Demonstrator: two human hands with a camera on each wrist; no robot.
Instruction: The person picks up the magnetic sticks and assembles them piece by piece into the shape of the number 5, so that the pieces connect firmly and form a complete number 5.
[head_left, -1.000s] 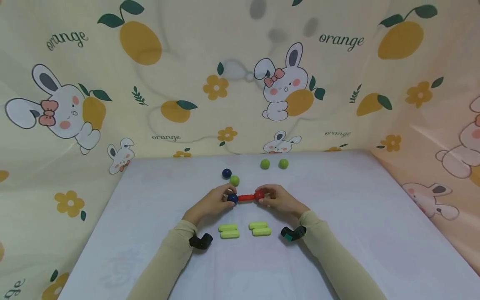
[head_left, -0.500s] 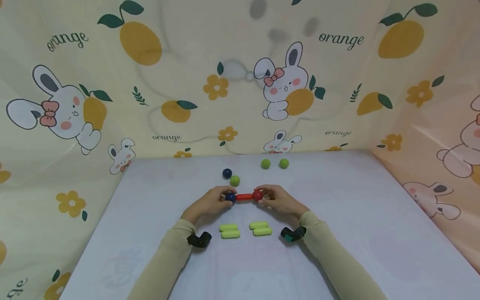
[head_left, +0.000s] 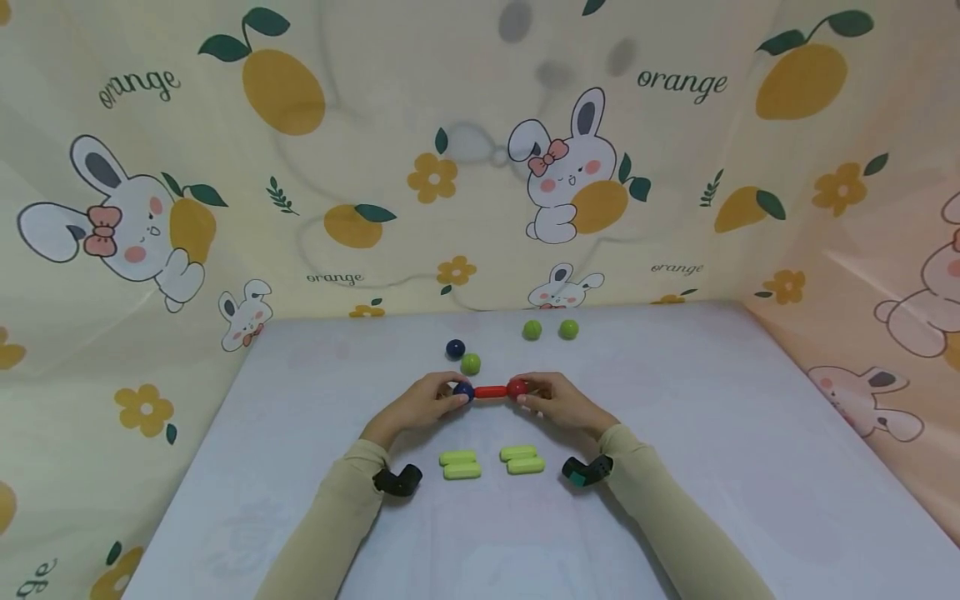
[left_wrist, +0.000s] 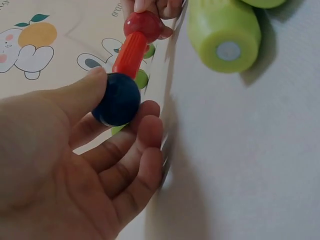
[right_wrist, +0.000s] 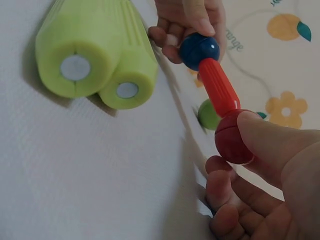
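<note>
My left hand (head_left: 422, 403) pinches a dark blue ball (left_wrist: 118, 100) between thumb and fingers. A red ball (right_wrist: 233, 137) is pinched the same way by my right hand (head_left: 558, 398). Between the two balls runs a ridged red rod (head_left: 491, 392), one end against each ball, so the three make a straight line held level across the middle of the table. In both wrist views the remaining fingers curve loosely below the balls. Just behind the left hand lie a green ball (head_left: 471, 363) and another dark blue ball (head_left: 455, 349).
Two green balls (head_left: 532, 330) lie near the back edge of the white table (head_left: 300, 500). In front of the hands rest two pairs of light green rods (head_left: 461, 465), whose ends show round silvery discs (right_wrist: 75, 67). A printed cloth (head_left: 480, 167) rises behind.
The joined balls and rod shift slightly left, then slightly back right, and now lie more level. Both hands keep their hold throughout.
</note>
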